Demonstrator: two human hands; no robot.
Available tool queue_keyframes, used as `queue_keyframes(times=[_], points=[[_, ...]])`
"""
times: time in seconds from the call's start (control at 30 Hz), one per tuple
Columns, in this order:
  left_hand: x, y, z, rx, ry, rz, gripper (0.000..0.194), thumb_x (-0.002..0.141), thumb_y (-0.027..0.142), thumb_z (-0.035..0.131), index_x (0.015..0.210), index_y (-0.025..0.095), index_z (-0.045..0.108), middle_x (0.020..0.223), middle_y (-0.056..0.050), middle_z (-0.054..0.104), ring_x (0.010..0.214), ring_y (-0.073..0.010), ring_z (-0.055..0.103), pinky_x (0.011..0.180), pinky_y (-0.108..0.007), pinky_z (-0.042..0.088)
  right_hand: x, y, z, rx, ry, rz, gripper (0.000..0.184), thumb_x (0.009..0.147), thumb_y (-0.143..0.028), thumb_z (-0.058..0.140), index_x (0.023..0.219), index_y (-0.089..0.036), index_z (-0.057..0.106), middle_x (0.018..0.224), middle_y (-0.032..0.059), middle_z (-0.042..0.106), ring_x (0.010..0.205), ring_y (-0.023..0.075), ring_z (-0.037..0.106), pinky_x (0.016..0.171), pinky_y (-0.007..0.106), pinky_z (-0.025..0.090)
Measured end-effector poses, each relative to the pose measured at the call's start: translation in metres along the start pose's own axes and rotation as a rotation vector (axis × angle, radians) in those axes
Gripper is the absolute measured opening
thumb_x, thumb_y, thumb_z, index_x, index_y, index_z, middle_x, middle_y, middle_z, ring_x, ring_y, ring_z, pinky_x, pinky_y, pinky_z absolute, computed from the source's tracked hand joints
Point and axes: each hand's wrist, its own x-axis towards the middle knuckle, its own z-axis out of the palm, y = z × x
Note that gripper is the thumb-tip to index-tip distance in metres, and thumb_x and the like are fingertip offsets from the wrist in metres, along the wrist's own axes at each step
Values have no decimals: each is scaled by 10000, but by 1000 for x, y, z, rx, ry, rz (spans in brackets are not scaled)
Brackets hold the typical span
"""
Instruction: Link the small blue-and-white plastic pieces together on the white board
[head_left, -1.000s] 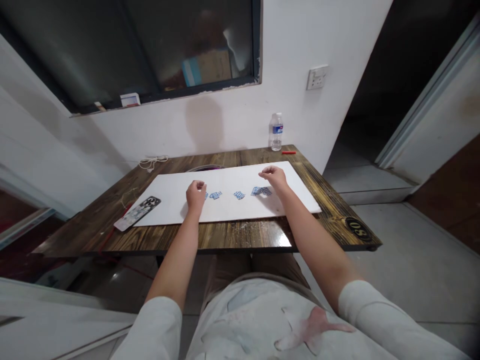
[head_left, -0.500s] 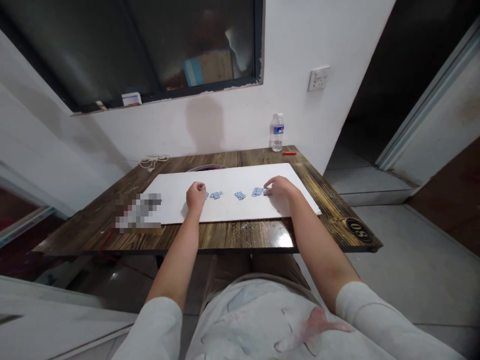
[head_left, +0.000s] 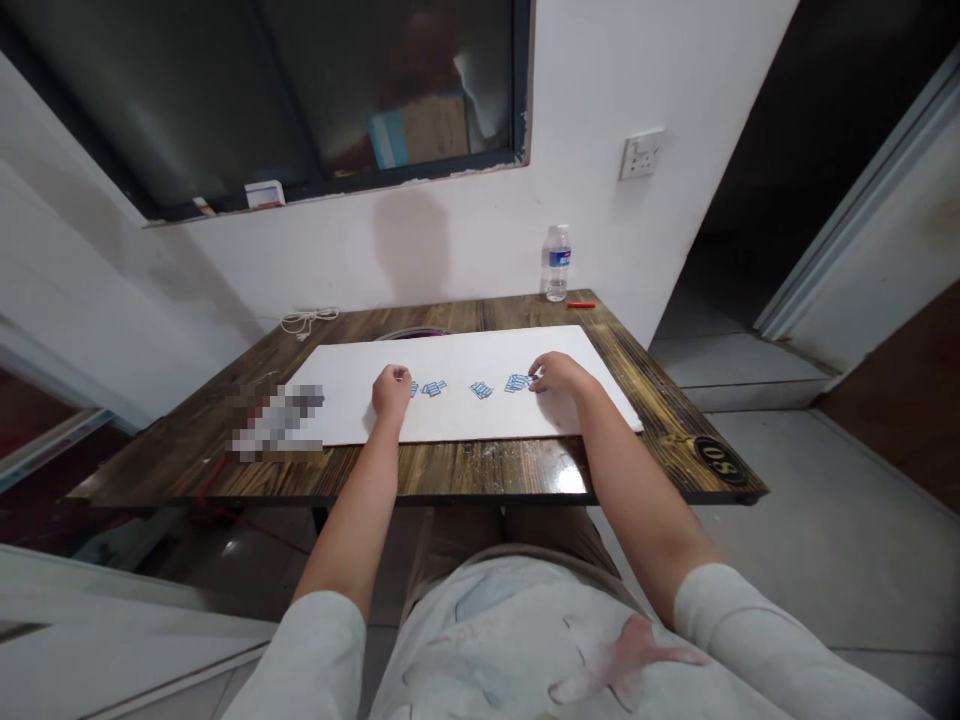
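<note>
Small flat pieces, pale with blue edges, lie in clusters along a white board [head_left: 480, 420]. My left hand [head_left: 391, 393] rests low over the board's left part with its fingers curled; whatever they hold, if anything, is hidden. Just right of it lies one cluster of pieces [head_left: 433, 389]. Another cluster [head_left: 481, 390] sits near the middle, between my hands. Over on the right, my right hand [head_left: 561, 376] has thumb and fingers drawn together on a small blue-edged piece [head_left: 534, 381], beside the largest cluster [head_left: 517, 383].
The board lies on a dark wooden table [head_left: 450, 478]. At the back right stand a plastic bottle [head_left: 556, 265] and a red pen-like stick [head_left: 581, 305]. A white cord [head_left: 304, 320] lies back left. Behind the board shows a round rim [head_left: 412, 332]. A blurred-out patch [head_left: 277, 420] covers the board's left end.
The fingertips of my right hand have closed slightly and shifted a little at the right-hand pieces. My left hand stays in about the same place. The camera view has shifted slightly.
</note>
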Motion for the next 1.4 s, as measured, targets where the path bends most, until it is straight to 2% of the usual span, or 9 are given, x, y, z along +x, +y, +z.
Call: queue_keyframes(times=[0.4,0.7,1.4], points=[[2,-4,2,25,-8,-25,125,817,238,585,880,216,691,927,-45,737,880,-194,669,808,-280,493,-2,-1,1,75,50,-3,395,609,-277,873,982,-215,759,947,18,749,798,152,675,648,200,459],[2,-5,1,56,-13,-38,122,821,240,581,883,221,684,967,-54,741,907,-208,673,819,-292,494,-15,-7,-10,171,113,132,170,744,-229,788,910,-195,794,918,73,766,818,170,691,684,213,468],[-1,-2,4,89,-19,-19,115,815,223,581,863,228,685,995,-70,742,964,-241,672,838,-330,482,-17,-11,-10,150,122,95,118,780,-205,746,885,-179,791,903,87,766,852,189,696,720,237,484]])
